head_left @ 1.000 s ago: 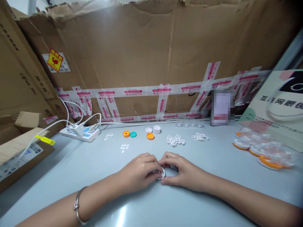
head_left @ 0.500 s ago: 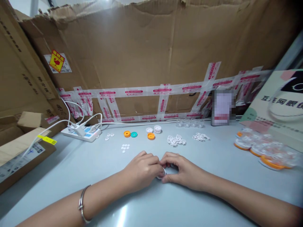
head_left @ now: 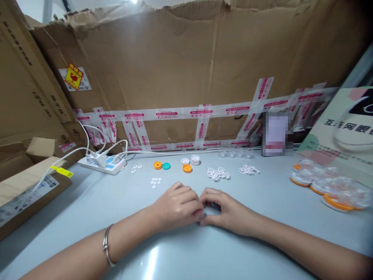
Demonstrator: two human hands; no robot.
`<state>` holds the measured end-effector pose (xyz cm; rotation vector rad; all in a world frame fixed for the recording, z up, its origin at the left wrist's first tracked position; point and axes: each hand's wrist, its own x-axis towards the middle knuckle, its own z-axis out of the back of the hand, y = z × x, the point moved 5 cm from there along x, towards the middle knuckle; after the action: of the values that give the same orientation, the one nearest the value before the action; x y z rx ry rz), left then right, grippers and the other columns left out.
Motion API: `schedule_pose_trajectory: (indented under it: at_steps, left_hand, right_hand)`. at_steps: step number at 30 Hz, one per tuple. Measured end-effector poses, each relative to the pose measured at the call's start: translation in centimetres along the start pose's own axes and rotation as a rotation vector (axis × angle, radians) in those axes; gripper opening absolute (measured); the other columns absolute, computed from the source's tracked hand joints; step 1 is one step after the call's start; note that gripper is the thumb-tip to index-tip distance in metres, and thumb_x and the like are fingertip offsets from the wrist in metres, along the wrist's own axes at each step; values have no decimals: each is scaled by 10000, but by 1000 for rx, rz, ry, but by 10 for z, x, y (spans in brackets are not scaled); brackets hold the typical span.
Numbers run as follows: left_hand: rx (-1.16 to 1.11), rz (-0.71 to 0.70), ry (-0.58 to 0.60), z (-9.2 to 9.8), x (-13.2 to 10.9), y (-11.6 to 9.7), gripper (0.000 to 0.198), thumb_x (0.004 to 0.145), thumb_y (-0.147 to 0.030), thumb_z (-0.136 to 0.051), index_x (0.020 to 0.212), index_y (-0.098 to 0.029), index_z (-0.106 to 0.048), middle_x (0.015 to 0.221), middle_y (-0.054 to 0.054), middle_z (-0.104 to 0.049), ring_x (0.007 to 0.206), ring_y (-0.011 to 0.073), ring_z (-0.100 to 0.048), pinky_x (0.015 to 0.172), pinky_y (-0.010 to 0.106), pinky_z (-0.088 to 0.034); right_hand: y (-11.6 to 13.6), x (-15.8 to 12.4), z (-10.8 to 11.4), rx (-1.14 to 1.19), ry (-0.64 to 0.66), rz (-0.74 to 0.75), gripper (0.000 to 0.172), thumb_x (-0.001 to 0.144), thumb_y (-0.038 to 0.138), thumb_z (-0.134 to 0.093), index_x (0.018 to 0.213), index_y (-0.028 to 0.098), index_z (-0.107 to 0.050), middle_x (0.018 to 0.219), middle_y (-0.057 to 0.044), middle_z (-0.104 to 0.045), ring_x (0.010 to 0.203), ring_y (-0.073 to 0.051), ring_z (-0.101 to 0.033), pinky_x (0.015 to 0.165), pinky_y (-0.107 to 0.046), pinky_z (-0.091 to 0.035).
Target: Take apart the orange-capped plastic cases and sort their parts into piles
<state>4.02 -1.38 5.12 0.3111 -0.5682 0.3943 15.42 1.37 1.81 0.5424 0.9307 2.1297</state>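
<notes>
My left hand is closed, its fingers curled and their tips meeting those of my right hand low over the table. Thumb and fingers of the right hand form a ring around a small gap. Between the two hands is a small white round part, now almost wholly covered by the left fingers. Beyond the hands lie white lattice-like pieces and another small pile of white pieces. Small white discs sit ahead of the left hand, near orange round parts, a green ring and white round parts.
Clear domed parts line the back by a phone-like device leaning upright. Assembled orange-and-clear pieces are grouped at right, before a printed bag. A power strip and cardboard box stand at left.
The left fingers have shifted over the white round part, hiding the rim that showed before. My right hand keeps its shape. The whole view has moved slightly.
</notes>
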Motion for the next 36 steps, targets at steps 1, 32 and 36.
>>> schedule_pose_trajectory:
  at_steps: [1, 32, 36]
  left_hand:
    - [22, 7, -15, 4, -2, 6, 161, 833, -190, -480, 719, -156, -589, 637, -4, -607, 594, 105, -500, 580, 257, -313]
    - [199, 47, 334, 30, -26, 68, 192, 849, -251, -471, 753, -163, -613, 707, 23, -611, 644, 133, -537, 601, 251, -369]
    - [66, 27, 204, 18, -15, 37, 204, 882, -248, -435, 811, -164, -607, 724, 18, -615, 655, 122, -529, 611, 243, -362]
  right_hand:
    - [0, 0, 0, 5, 4, -10, 228, 649, 302, -713, 830, 183, -644, 820, -12, -566, 814, -164, -519, 760, -281, -397]
    - [0, -2, 4, 45, -3, -73, 233, 690, 263, -663, 914, 200, -662, 859, -25, -569, 814, -153, -536, 762, -273, -428]
    - [-1, -1, 3, 6, -39, -38, 249, 707, 242, -638, 952, 202, -660, 822, -22, -554, 787, -147, -536, 747, -267, -431]
